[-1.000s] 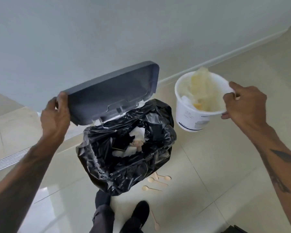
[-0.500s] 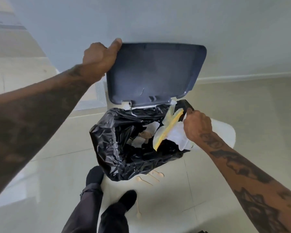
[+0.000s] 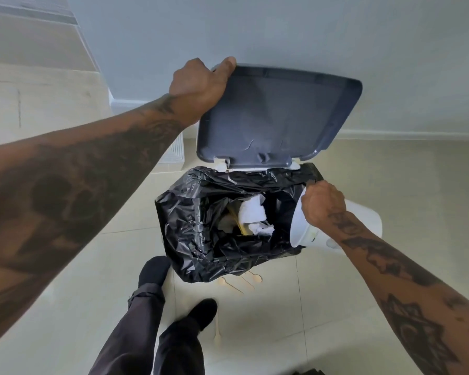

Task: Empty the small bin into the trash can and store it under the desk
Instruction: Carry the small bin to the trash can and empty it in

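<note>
Left hand gripping the top corner of the grey lid, fingers wrapped round the edge, propping it upright. Right hand clamped on the rim of the small white bin, tipped mouth-first over the right edge of the trash can. Crumpled white paper and something yellow lying down in the black liner. Wooden spoons scattered on the floor tiles just in front of the can, another by the dark shoes. White vent panel back by the wall.
</note>
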Demonstrator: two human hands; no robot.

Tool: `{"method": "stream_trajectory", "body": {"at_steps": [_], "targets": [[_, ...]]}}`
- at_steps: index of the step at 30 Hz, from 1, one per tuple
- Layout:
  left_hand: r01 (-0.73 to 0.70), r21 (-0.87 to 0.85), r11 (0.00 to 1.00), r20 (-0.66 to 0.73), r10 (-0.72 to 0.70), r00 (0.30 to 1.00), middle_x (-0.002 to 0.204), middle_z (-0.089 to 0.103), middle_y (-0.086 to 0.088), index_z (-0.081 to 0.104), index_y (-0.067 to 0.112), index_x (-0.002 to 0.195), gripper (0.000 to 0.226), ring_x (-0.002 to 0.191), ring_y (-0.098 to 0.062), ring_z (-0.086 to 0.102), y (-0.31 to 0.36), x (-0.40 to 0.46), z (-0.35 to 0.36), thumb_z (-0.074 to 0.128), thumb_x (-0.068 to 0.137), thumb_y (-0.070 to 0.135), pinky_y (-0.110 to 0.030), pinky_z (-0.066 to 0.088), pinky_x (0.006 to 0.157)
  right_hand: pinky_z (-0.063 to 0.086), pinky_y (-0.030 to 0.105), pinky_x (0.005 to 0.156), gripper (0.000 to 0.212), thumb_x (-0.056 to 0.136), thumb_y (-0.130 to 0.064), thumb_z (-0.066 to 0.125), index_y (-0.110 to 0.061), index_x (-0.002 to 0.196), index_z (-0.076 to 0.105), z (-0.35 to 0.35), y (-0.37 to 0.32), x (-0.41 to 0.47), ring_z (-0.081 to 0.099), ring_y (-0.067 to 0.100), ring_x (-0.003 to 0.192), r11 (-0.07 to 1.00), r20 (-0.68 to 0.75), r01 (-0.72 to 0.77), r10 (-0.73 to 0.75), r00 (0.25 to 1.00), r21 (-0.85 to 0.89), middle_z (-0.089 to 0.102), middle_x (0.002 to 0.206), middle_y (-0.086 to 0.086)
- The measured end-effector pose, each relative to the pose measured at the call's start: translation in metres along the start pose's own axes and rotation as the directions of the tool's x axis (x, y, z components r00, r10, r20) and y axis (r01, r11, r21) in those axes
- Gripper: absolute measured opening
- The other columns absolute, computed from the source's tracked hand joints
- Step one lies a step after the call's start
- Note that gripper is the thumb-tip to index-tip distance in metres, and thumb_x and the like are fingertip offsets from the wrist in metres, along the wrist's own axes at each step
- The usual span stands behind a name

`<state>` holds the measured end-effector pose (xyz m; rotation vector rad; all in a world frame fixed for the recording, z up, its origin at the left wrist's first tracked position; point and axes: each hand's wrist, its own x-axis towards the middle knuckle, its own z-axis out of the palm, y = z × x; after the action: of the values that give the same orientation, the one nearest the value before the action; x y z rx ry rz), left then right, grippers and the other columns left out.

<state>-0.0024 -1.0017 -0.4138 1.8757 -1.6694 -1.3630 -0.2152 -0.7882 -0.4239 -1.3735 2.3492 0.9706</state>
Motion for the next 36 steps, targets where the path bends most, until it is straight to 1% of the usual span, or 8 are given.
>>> {"method": "stream_trajectory", "body": {"at_steps": [5, 12, 21, 25, 27, 29, 30, 36], "targets": [[0.004, -0.001, 1.0, -0.011, -0.004, 1.0, 0.129, 0.068, -0.017, 0.06, 0.005, 0.131, 0.087, 0.117, -0.038, 0.066, -0.002, -0.003, 0.0, 0.043, 0.087, 0.079, -0.044, 0.055, 0.099, 0.05, 0.031, 0.089, 0.026, 0.089, -0.019, 0.062, -0.014, 0.115, 0.066, -0.007, -0.005, -0.001, 0.063, 0.025, 0.11, 0.995, 0.056, 0.036, -0.031, 0.998, -0.09, 0.063, 0.122, 0.005], [-0.024, 0.007, 1.0, 0.003, 0.024, 1.0, 0.13, 0.067, -0.017, 0.057, 0.005, 0.135, 0.088, 0.114, -0.036, 0.067, -0.003, -0.008, -0.002, 0.043, 0.088, 0.079, -0.043, 0.056, 0.097, 0.048, 0.032, 0.092, 0.029, 0.094, -0.025, 0.056, -0.015, 0.12, 0.064, -0.008, -0.006, -0.002, 0.059, 0.026, 0.115, 0.995, 0.015, 0.073, -0.072, 0.997, -0.072, 0.058, 0.127, 0.007], [-0.021, 0.026, 0.999, 0.012, 0.021, 1.0, 0.131, 0.066, -0.018, 0.058, 0.003, 0.134, 0.087, 0.116, -0.036, 0.066, 0.001, -0.007, -0.004, 0.043, 0.09, 0.077, -0.042, 0.056, 0.098, 0.05, 0.033, 0.088, 0.031, 0.092, -0.024, 0.06, -0.01, 0.118, 0.066, -0.011, -0.004, 0.004, 0.062, 0.028, 0.11, 1.0, 0.023, 0.015, -0.015, 1.0, -0.023, 0.06, 0.123, 0.01], [0.007, -0.002, 1.0, 0.02, -0.007, 1.0, 0.13, 0.065, -0.016, 0.058, 0.004, 0.134, 0.086, 0.115, -0.034, 0.066, 0.001, -0.001, -0.005, 0.045, 0.09, 0.076, -0.041, 0.056, 0.098, 0.051, 0.034, 0.086, 0.032, 0.093, -0.028, 0.058, -0.008, 0.116, 0.066, -0.008, -0.006, 0.006, 0.062, 0.03, 0.108, 0.999, -0.03, 0.044, -0.044, 0.999, 0.004, 0.061, 0.12, 0.012], [0.025, -0.018, 1.0, 0.037, -0.025, 0.999, 0.123, 0.065, -0.013, 0.058, 0.004, 0.133, 0.084, 0.101, -0.029, 0.067, 0.003, 0.002, -0.006, 0.046, 0.09, 0.075, -0.035, 0.058, 0.083, 0.05, 0.034, 0.086, 0.03, 0.092, -0.025, 0.059, -0.007, 0.116, 0.066, -0.007, -0.007, 0.007, 0.062, 0.031, 0.108, 0.999, -0.033, 0.045, -0.045, 0.998, 0.021, 0.061, 0.121, 0.013], [0.03, -0.017, 0.999, 0.051, -0.029, 0.998, 0.111, 0.061, -0.01, 0.058, 0.005, 0.129, 0.081, 0.076, -0.02, 0.061, 0.004, 0.003, -0.007, 0.046, 0.091, 0.075, -0.027, 0.049, 0.058, 0.05, 0.035, 0.088, 0.03, 0.093, -0.023, 0.058, -0.007, 0.117, 0.066, -0.006, -0.008, 0.009, 0.061, 0.031, 0.111, 0.997, -0.025, 0.072, -0.072, 0.997, 0.015, 0.06, 0.123, 0.013], [0.032, -0.017, 0.999, 0.053, -0.031, 0.998, 0.108, 0.059, -0.008, 0.058, 0.005, 0.128, 0.08, 0.069, -0.017, 0.056, 0.005, 0.004, -0.008, 0.046, 0.091, 0.075, -0.025, 0.044, 0.051, 0.05, 0.035, 0.089, 0.03, 0.093, -0.022, 0.057, -0.007, 0.118, 0.065, -0.005, -0.009, 0.01, 0.06, 0.031, 0.112, 0.995, -0.013, 0.096, -0.096, 0.995, -0.004, 0.059, 0.124, 0.013], [0.044, -0.046, 0.998, 0.052, -0.042, 0.998, 0.108, 0.055, -0.006, 0.057, 0.006, 0.129, 0.079, 0.066, -0.015, 0.053, 0.004, 0.008, -0.007, 0.048, 0.091, 0.074, -0.025, 0.042, 0.048, 0.048, 0.035, 0.091, 0.031, 0.093, -0.024, 0.058, -0.01, 0.121, 0.063, 0.001, -0.007, 0.017, 0.057, 0.029, 0.115, 0.992, 0.013, 0.117, -0.117, 0.993, -0.045, 0.056, 0.128, 0.012]]}}
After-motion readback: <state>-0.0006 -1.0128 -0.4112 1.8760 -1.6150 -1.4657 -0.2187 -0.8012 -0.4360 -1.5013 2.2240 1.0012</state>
